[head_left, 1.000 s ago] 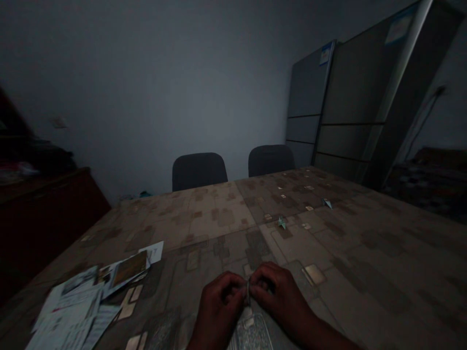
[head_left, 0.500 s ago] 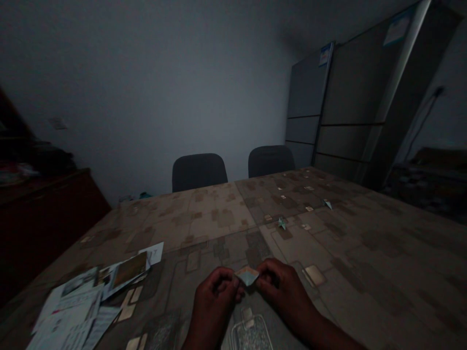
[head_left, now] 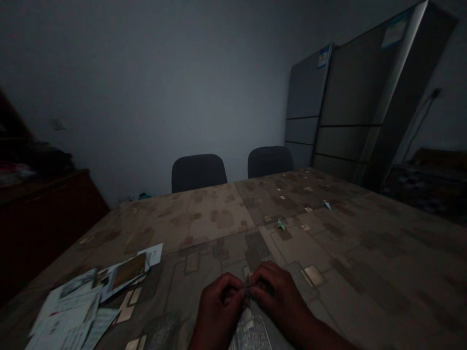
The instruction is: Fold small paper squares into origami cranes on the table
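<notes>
At the near middle of the table, my left hand (head_left: 222, 304) and my right hand (head_left: 275, 291) meet fingertip to fingertip. Both pinch a small folded paper (head_left: 248, 284), which is mostly hidden between the fingers; only a thin, dark sliver shows. Beyond my right hand a small green folded paper figure (head_left: 281, 224) stands on the patterned tablecloth (head_left: 350, 262). Farther back on the right lies a small pale folded paper piece (head_left: 327, 205).
Loose papers (head_left: 69, 311) and cards with a brown picture (head_left: 129, 272) are piled at the left. Two dark chairs (head_left: 199, 172) (head_left: 270, 160) stand behind the far table edge. A tall cabinet (head_left: 350, 92) is at the back right, and a reddish cabinet (head_left: 47, 214) at the left.
My hands have come together, with the fingertips now touching. The folded paper, earlier spread open between them, is now narrow and largely covered by the fingers.
</notes>
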